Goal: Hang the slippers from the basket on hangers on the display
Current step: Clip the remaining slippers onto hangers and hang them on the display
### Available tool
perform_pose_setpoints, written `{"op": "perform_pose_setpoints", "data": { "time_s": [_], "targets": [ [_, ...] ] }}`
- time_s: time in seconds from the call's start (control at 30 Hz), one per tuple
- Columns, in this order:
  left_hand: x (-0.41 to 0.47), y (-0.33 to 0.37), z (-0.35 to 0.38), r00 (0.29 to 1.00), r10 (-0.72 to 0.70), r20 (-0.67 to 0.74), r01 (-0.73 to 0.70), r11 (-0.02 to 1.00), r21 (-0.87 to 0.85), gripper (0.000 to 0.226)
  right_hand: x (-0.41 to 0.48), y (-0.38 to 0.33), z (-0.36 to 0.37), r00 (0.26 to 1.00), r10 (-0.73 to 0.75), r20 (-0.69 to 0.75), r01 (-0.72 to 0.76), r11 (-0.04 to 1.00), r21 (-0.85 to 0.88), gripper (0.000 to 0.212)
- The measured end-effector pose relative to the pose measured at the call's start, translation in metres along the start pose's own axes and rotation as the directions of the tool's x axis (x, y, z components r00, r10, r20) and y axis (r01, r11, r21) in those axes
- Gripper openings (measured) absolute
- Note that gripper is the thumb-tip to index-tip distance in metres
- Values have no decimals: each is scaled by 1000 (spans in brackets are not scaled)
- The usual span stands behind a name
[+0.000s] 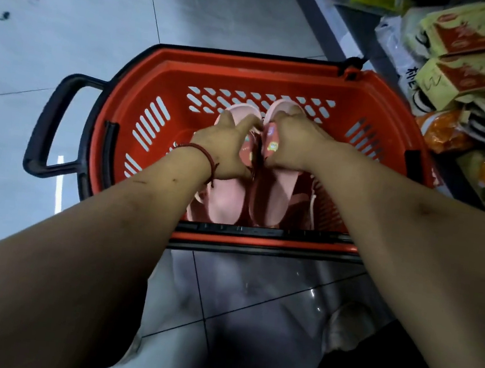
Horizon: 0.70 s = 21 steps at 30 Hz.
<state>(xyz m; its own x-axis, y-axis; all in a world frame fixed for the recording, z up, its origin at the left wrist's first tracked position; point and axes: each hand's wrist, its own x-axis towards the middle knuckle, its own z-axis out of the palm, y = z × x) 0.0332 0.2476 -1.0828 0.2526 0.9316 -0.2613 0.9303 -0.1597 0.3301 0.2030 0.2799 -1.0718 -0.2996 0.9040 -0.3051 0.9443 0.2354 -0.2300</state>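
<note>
Two pink slippers (224, 200) (269, 201), one red basket (250, 64), two hands (224, 148) (295, 141)

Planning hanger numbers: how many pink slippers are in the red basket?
2, side by side in the basket: left slipper under the left hand, right slipper under the right hand. More may be hidden beneath.

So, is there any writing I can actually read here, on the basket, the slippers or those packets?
Nothing reads clearly.
Yellow-and-red boxes: logos and pen marks, too blurred.
White bag: black characters, unreadable.
Slippers: cartoon patches, no legible words.
Basket: no text shows.
</note>
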Motion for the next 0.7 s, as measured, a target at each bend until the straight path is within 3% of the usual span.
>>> {"op": "perform_pose_setpoints", "data": {
  "time_s": [0.13,0.23,0.3,0.4,0.6,0.7],
  "targets": [
    [7,0,-8,998,-13,69,24,986,-168,80,-7,4,-6,998,39,48,-46,985,163,68],
    [13,3,-18,992,40,119,-25,992,-124,74,-10,4,-13,987,83,137,-123,941,315,58],
    [14,7,-24,986,67,153,-53,994,-93,72,-12,7,-16,973,104,205,-195,847,494,43],
    [17,14,-28,980,83,181,-81,997,-21,74,-13,11,-17,965,90,245,-238,691,683,54],
    [25,12,-28,977,25,213,-26,1000,3,72,-9,9,-18,967,97,235,-249,547,800,47],
    [27,9,-28,968,-6,249,13,999,-29,69,-7,20,-19,948,293,124,-246,428,870,27]
  ]
}}
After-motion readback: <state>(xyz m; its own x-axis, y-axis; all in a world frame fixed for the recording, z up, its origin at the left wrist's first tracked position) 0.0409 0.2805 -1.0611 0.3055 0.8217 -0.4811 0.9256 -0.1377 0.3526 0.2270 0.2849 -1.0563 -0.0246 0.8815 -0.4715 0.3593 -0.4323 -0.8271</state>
